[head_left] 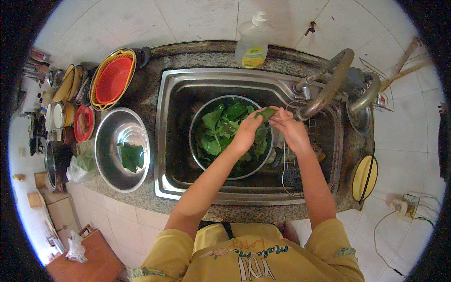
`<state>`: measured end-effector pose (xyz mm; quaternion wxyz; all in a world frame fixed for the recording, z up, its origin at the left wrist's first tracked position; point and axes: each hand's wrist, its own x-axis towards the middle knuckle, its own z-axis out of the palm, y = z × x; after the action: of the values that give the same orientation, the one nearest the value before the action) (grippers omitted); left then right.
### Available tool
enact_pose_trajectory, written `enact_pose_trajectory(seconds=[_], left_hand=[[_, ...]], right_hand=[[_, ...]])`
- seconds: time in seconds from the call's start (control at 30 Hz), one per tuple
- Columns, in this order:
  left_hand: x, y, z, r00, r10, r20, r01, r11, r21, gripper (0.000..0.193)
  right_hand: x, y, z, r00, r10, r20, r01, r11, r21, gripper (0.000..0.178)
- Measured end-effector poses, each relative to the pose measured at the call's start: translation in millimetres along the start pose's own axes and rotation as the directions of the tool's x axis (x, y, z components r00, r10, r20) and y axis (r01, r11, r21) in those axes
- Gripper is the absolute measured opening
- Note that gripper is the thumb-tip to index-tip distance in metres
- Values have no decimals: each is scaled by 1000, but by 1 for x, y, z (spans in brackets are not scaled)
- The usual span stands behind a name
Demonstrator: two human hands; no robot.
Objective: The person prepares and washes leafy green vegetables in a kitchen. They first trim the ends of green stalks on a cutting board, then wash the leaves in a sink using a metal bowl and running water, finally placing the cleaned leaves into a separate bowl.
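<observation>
Between my two hands is a green leaf (266, 113), held over the right rim of a round metal bowl (197, 162). My left hand (250, 128) is closed on the leaf from the left, fingers pinched together. From the right, my right hand (289, 127) pinches the leaf's other end, close under the tap. Many green leaves (221, 131) fill the bowl, which stands in the steel sink (176, 176). To the left, on the counter, a second metal bowl (112, 162) has a few dark green leaves (131, 157) in it.
A curved tap (331, 87) reaches over the sink's right side, above a wire rack (293, 181). Behind the sink stands a clear soap bottle (251, 44). Red and yellow baskets (114, 80) sit at the back left, and a yellow oval object (365, 178) lies at the right edge.
</observation>
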<state>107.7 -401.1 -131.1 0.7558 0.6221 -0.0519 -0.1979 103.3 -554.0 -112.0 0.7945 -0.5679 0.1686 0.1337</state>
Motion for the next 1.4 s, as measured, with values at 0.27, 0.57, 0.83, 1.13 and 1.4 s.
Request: enact_pose_trajectory(seconds=[0.27, 0.57, 0.83, 1.13, 1.4], left_hand=[[6, -9, -1, 994, -111, 22, 113, 982, -148, 33], [6, -7, -7, 970, -237, 50, 242, 940, -241, 32], [11, 8, -11, 999, -29, -32, 29, 999, -16, 19], [27, 1, -4, 959, 268, -94, -226, 922, 315, 17], [12, 23, -9, 973, 189, 132, -216, 946, 241, 35]], right_hand=[[-5, 10, 13, 968, -244, -63, 224, 947, -230, 29], [2, 12, -10, 988, -154, 33, 151, 870, -469, 31], [4, 19, -31, 989, -98, 113, 147, 791, -594, 35], [-8, 6, -6, 976, -126, 175, 187, 899, -397, 28], [-21, -7, 4, 959, -238, 151, 281, 862, -421, 42]])
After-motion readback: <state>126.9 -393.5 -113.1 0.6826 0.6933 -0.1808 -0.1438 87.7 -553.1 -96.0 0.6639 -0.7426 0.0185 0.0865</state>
